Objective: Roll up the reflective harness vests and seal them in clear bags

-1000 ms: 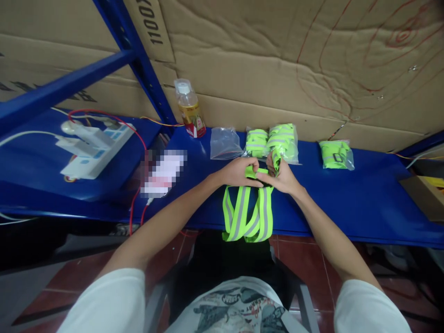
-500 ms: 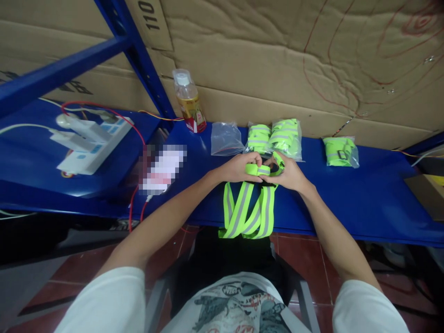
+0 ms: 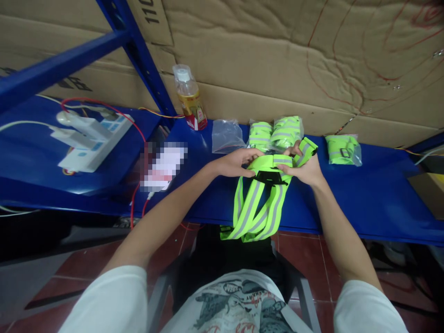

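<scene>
A neon yellow-green reflective strap harness (image 3: 255,206) with grey stripes hangs in loops over the blue table's front edge. My left hand (image 3: 237,163) is closed on the left end of its upper band, thumb below and fingers above. My right hand (image 3: 307,167) grips the right end, and a folded strap end (image 3: 305,151) sticks up out of it. Between the hands, a black piece (image 3: 268,177) shows under the stretched band; its exact kind is unclear. Just behind the hands lie two clear bags of folded reflective straps (image 3: 261,134).
At the back stand a drink bottle (image 3: 190,104) and, beside it, a flat clear plastic bag (image 3: 227,137). Another bagged strap (image 3: 343,150) lies right. Left are a pixelated phone-like object (image 3: 163,166) with a red cable and a power strip (image 3: 97,143). Cardboard (image 3: 243,69) lines the back.
My hands have moved apart, the right one shifting rightward. The band between them is now spread wider, and the black piece has come into clear sight.
</scene>
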Tool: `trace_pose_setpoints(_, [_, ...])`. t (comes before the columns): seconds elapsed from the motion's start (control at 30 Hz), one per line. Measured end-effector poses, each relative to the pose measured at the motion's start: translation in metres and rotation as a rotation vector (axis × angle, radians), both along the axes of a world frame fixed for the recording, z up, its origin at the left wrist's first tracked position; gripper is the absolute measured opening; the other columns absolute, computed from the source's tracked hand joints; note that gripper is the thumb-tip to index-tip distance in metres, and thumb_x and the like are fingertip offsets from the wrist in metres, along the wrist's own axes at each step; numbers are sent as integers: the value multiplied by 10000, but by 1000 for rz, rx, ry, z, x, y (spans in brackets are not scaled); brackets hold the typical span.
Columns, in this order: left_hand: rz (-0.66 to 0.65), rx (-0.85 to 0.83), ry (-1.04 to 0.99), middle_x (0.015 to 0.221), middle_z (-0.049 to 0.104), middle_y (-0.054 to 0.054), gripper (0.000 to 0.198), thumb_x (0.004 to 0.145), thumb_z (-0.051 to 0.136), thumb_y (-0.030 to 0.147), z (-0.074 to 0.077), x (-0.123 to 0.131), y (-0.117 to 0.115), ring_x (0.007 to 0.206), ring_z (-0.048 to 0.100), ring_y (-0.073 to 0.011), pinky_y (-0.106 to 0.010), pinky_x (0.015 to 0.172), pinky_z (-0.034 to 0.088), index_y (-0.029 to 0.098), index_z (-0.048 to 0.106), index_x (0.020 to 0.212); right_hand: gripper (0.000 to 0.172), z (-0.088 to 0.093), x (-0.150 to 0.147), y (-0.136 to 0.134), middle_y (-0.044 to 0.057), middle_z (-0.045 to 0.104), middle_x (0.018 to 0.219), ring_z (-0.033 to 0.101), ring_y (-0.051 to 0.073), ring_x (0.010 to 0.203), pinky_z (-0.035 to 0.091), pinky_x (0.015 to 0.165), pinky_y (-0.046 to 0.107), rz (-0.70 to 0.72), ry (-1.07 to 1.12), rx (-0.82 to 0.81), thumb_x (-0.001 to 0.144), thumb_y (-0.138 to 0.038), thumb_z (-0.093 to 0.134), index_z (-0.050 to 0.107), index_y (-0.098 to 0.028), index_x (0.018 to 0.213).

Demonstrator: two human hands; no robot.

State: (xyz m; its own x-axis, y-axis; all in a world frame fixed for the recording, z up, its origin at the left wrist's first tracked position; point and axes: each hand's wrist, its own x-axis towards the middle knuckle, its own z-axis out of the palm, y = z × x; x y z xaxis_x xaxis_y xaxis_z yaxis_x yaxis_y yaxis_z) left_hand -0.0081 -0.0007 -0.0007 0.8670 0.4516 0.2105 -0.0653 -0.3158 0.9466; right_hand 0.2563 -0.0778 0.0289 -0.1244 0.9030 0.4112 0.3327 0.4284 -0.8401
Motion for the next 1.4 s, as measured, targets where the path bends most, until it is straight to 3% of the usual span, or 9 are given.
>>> trace_pose_setpoints(0.1, [80, 54, -36, 1256, 710, -113, 576, 767, 738, 235, -9, 5, 0, 1178, 681, -246, -396, 995, 536, 187, 638, 1332, 753, -2, 1, 2, -12, 568, 800, 607, 222, 773, 606, 776, 468, -43, -8, 49, 595, -536, 1031, 346, -296, 796])
trace_pose_setpoints(0.27, [274, 471, 143, 1266, 717, -114, 571, 725, 716, 215, -5, 2, -2, 1223, 597, -316, -472, 1092, 473, 197, 667, 1294, 641, -3, -1, 2, 12, 575, 791, 597, 238, 779, 592, 811, 501, -76, -179, 24, 715, -557, 936, 357, -290, 784])
trace_pose_setpoints(0.4, [223, 533, 212, 1294, 721, -108, 537, 802, 796, 387, 2, -1, -6, 1226, 603, -328, -471, 1103, 457, 211, 661, 1291, 496, -2, -3, -1, 32, 601, 807, 553, 235, 764, 547, 744, 462, -65, -324, -2, 765, -501, 874, 431, -279, 790])
trace_pose_setpoints(0.5, [173, 522, 239, 1429, 683, -124, 703, 824, 843, 552, 3, -2, -10, 1327, 605, -347, -469, 1142, 440, 223, 618, 1402, 434, -3, -4, -4, 5, 556, 770, 508, 206, 731, 476, 672, 390, -10, -365, 4, 766, -415, 839, 430, -270, 787])
trace_pose_setpoints(0.6, [142, 557, 248, 1578, 600, -113, 804, 848, 853, 506, 2, -3, -13, 1439, 564, -344, -443, 1168, 426, 262, 523, 1540, 332, -5, -4, -4, -20, 524, 734, 485, 179, 703, 398, 629, 333, 65, -446, -17, 770, -351, 786, 469, -252, 791])
trace_pose_setpoints(0.77, [184, 643, 306, 1267, 731, -81, 559, 843, 860, 540, 7, -4, -16, 1204, 679, -306, -373, 976, 483, 262, 716, 1306, 250, -9, -3, -3, -38, 535, 686, 467, 151, 624, 306, 593, 308, 141, -689, -118, 766, -313, 749, 514, -236, 802])
trace_pose_setpoints(0.97, [285, 548, 242, 1147, 719, -68, 431, 900, 751, 672, 6, 4, -21, 1082, 692, -247, -371, 950, 483, 261, 835, 1001, 182, -6, -15, -6, 13, 656, 747, 596, 223, 693, 346, 664, 335, 151, -877, -38, 801, -288, 738, 577, -245, 874])
trace_pose_setpoints(1.17, [358, 405, 56, 1072, 684, -85, 298, 852, 820, 489, -4, 18, -20, 1055, 672, -234, -415, 1036, 489, 196, 780, 825, 178, -7, -23, -7, 63, 719, 833, 676, 305, 817, 410, 831, 424, 98, -941, 68, 783, -293, 749, 609, -235, 877])
trace_pose_setpoints(1.4, [330, 232, 112, 927, 676, -38, 132, 778, 775, 310, 4, 1, 1, 807, 603, -142, -300, 742, 475, 179, 773, 759, 296, -6, -12, -3, 82, 657, 930, 642, 311, 925, 466, 862, 460, 145, -809, 111, 794, -417, 830, 603, -232, 747])
